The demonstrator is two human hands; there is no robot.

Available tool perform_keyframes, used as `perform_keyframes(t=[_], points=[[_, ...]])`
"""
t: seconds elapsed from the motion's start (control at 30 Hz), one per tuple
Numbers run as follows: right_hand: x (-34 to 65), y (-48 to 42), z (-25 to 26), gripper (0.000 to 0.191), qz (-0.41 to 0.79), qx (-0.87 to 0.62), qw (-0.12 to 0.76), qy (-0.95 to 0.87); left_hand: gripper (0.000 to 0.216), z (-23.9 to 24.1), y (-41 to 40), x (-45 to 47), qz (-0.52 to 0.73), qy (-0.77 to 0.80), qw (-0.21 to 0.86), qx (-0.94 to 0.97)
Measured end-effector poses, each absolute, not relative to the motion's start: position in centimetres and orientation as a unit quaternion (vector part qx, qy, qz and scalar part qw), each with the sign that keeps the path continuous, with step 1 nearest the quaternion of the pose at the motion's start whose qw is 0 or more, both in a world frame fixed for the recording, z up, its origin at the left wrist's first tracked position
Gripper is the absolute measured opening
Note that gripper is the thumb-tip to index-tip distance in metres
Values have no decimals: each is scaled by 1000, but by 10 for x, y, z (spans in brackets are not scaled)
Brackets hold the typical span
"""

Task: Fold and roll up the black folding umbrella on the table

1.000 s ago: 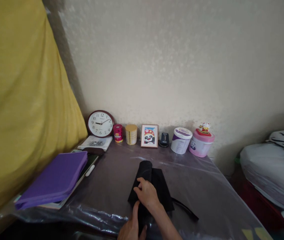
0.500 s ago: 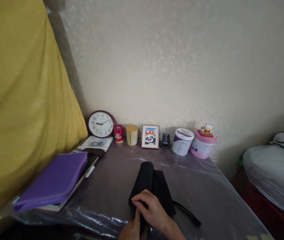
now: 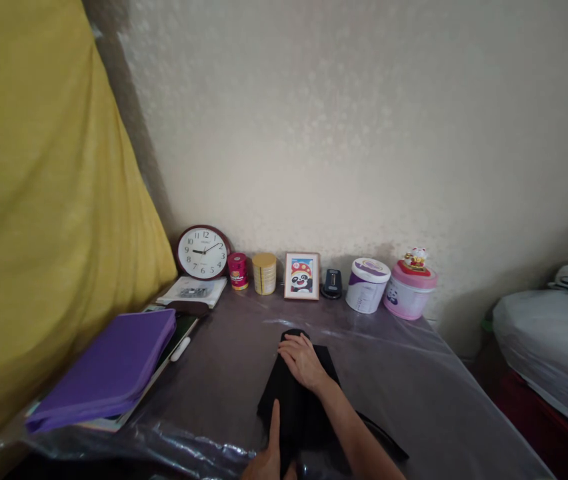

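Note:
A black fabric roll [image 3: 284, 380] lies lengthwise on the table in front of me, with a flat flap along its right side. Its exact kind is unclear. A thin black strap [image 3: 387, 440] trails from it to the right. My right hand [image 3: 301, 360] rests flat over the far end, fingers stretched across the fabric. At the near end is my left hand [image 3: 264, 460], partly cut off by the picture's bottom edge. Its index finger points forward along the roll, and the thumb shows on the other side, with black fabric between them.
A plastic-covered table [image 3: 414, 387] holds a purple folder [image 3: 109, 360] at left. Along the wall stand a clock [image 3: 203, 252], a red tin [image 3: 238, 271], a yellow-lidded can [image 3: 265, 275], a panda picture frame [image 3: 301, 277], a white tub [image 3: 368, 287] and a pink tub [image 3: 408, 293].
My right hand has moved from beside my left hand at the near end to the roll's far end and flattened there. The left index finger now lies uncovered on the fabric.

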State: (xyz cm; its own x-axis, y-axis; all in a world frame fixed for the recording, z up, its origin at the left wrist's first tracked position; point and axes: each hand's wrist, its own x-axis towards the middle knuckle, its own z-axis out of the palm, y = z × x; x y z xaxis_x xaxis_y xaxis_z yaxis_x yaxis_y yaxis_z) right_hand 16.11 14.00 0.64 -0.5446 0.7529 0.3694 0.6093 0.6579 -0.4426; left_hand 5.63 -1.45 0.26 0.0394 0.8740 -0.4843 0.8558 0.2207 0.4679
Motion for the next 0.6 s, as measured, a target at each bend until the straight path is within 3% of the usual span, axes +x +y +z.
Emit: perform_keyframes(t=[0.3, 0.6], points=[[188, 172, 10, 29, 134, -556, 330, -751, 83, 0, -21, 54, 77, 672, 368, 638], [254, 107, 4, 36, 187, -638, 327, -671, 76, 5, -29, 55, 144, 649, 361, 654]])
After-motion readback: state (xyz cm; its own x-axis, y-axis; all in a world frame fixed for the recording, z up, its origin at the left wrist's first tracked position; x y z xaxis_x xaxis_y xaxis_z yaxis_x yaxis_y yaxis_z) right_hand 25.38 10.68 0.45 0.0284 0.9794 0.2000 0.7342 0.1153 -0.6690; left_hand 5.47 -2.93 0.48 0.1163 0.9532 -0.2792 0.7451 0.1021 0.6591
